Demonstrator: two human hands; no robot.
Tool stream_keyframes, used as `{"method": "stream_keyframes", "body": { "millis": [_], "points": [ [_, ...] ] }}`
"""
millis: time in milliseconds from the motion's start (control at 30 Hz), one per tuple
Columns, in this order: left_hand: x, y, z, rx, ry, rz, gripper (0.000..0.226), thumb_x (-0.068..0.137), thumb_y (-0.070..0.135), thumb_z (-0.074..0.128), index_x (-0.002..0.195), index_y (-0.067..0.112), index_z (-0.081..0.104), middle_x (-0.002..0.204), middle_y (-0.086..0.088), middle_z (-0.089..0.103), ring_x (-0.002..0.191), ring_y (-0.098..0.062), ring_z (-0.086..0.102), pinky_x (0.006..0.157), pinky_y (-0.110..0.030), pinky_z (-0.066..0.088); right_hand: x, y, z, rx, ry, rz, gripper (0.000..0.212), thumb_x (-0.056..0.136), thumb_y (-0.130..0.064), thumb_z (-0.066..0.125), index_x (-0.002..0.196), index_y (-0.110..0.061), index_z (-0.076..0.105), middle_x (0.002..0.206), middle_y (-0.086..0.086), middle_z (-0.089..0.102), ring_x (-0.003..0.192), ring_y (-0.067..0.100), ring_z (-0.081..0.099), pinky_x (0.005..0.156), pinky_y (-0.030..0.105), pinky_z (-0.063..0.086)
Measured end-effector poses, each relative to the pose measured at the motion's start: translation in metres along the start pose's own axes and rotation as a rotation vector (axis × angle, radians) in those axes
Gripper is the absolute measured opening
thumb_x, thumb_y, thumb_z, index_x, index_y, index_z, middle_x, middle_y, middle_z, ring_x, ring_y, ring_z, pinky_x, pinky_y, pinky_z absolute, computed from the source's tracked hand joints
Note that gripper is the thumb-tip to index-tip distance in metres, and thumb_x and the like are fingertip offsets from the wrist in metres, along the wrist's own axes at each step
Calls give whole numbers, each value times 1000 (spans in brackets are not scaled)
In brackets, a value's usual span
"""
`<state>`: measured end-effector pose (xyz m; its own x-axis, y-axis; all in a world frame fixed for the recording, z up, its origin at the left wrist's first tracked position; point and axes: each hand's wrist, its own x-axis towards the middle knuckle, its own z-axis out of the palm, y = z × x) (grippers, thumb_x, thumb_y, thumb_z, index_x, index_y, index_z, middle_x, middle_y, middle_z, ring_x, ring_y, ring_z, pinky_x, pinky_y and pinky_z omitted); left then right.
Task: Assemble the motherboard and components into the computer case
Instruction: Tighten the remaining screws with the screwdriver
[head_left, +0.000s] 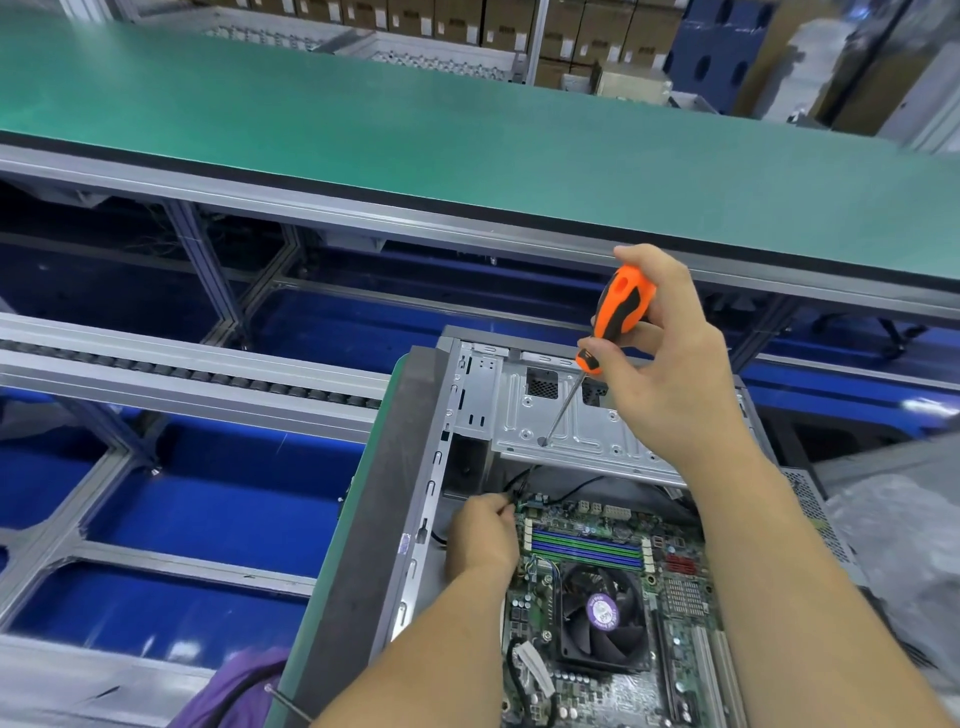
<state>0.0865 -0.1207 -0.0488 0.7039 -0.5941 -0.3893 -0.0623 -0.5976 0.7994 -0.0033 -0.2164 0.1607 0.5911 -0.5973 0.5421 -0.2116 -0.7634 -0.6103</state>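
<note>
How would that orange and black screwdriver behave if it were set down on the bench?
The orange and black screwdriver has a rounded handle, so it would probably roll. Its thin metal shaft looks stiff, unlikely to bend. The black inlays look rubbery, so it likely sits firm in the right hand rather than slipping.

Right hand (670, 358): raised, fingers curled round an orange-and-black screwdriver (618, 312) handle, thumb side toward the camera.
Right forearm: bare, running from the lower right corner up to the wrist.
Left hand (483, 535): lower, knuckles up, fingers (506, 506) bent forward, apparently pinching something small and dark; the grip is partly hidden.
Left forearm: bare, entering from the bottom edge, angled up.
</note>
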Motion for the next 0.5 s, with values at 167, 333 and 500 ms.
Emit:
{"method": "stream_keyframes", "body": {
  "millis": [167, 333, 500],
  "points": [
    [3, 4, 0, 132, 47, 46, 24, 98, 27, 53, 114, 31, 70, 88, 2, 73, 76, -24, 66, 66, -27, 53, 2, -2, -1, 3, -13, 8, 75, 90, -6, 74, 138, -47, 34, 97, -16, 60, 88, 8, 69, 87, 33, 60],
    [8, 7, 0, 219, 34, 82, 22, 98, 26, 53, 111, 29, 70, 87, 1, 72, 77, -23, 65, 70, -33, 58, 3, 0, -2, 16, -20, 16, 75, 90, -6, 74, 137, -49, 34, 95, -14, 61, 89, 7, 69, 86, 23, 58],
    [11, 5, 3, 231, 27, 110, 24, 97, 22, 52, 112, 29, 70, 89, 1, 73, 78, -25, 66, 73, -36, 58, 8, 1, -2, 51, -30, 25, 74, 89, -7, 75, 135, -51, 36, 94, -12, 61, 88, 7, 69, 82, 11, 52]
  ]
}}
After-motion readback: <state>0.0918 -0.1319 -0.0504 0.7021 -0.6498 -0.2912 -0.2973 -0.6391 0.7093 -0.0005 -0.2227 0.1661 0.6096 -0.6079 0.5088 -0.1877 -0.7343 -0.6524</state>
